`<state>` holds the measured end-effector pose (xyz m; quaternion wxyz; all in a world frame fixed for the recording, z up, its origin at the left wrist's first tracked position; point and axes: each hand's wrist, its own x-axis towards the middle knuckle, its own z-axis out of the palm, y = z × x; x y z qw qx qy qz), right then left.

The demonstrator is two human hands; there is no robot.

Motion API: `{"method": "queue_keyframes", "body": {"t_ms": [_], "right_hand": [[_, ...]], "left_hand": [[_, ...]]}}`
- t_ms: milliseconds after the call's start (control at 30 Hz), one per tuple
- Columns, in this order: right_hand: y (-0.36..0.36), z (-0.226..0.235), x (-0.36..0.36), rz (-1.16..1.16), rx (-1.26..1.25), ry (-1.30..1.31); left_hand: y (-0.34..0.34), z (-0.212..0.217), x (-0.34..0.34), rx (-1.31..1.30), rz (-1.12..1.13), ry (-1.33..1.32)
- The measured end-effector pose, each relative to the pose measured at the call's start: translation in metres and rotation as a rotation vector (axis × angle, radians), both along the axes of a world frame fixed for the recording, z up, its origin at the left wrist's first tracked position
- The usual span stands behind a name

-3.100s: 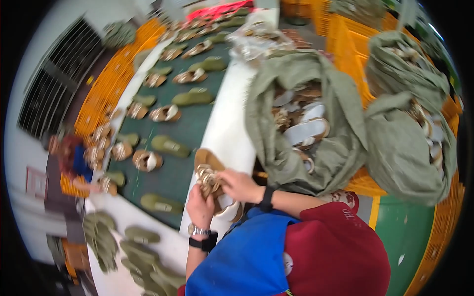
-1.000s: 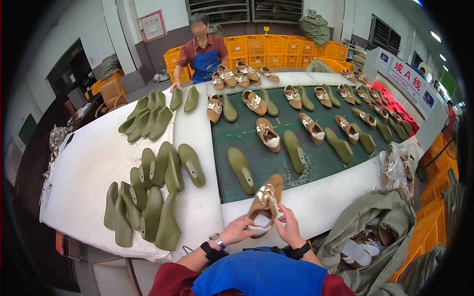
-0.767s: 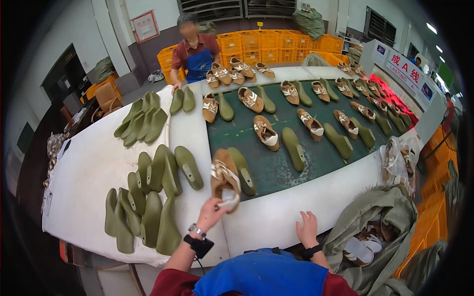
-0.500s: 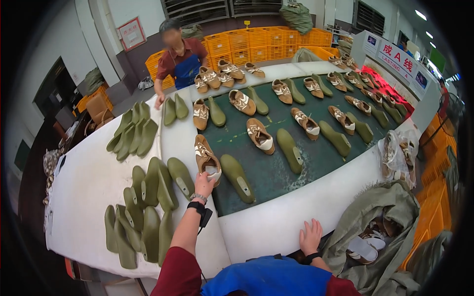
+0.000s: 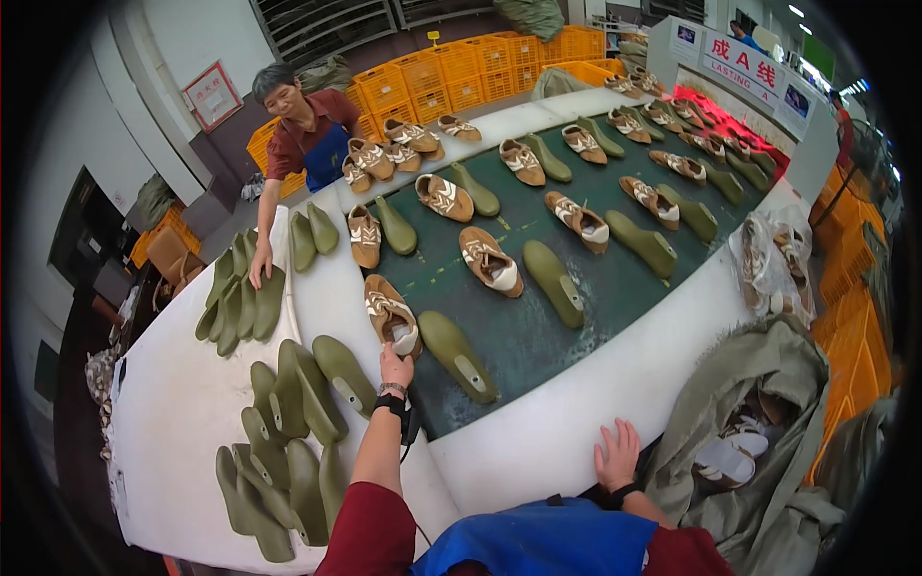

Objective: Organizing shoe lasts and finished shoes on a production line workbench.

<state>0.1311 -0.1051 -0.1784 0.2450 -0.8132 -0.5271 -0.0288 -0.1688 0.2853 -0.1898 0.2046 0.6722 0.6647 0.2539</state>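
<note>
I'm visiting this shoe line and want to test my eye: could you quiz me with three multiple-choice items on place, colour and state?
1. Where does the left hand set the tan shoe upper?
A) the green belt
B) a crate
C) the floor

2. What colour are the shoe lasts piled on the white table?
A) red
B) olive green
C) blue

3. How is the right hand?
A) gripping a shoe
B) resting empty on the white edge
C) raised

Answers: 1 A, the upper sits at the belt's near edge; 2 B, all are olive; 3 B, fingers lie spread, holding nothing.

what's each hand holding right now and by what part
The left hand grips the tan shoe upper at its heel end, on the green belt. The right hand holds nothing; it rests flat on the white table edge.
</note>
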Motion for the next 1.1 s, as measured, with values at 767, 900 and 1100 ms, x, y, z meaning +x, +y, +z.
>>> {"method": "queue_keyframes", "body": {"t_ms": [767,900,1100], "right_hand": [[-0.285,-0.027,0.148,-0.775,0.035,0.501],[-0.365,-0.1,0.134,-0.842,-0.531,0.706],[-0.317,-0.044,0.206,-1.077,0.677,1.313]], "left_hand": [[-0.332,0.131,0.235,-0.144,-1.73,0.072],[-0.345,0.139,0.247,-0.095,-1.717,0.105],[-0.347,0.139,0.244,-0.139,-1.656,0.206]]}}
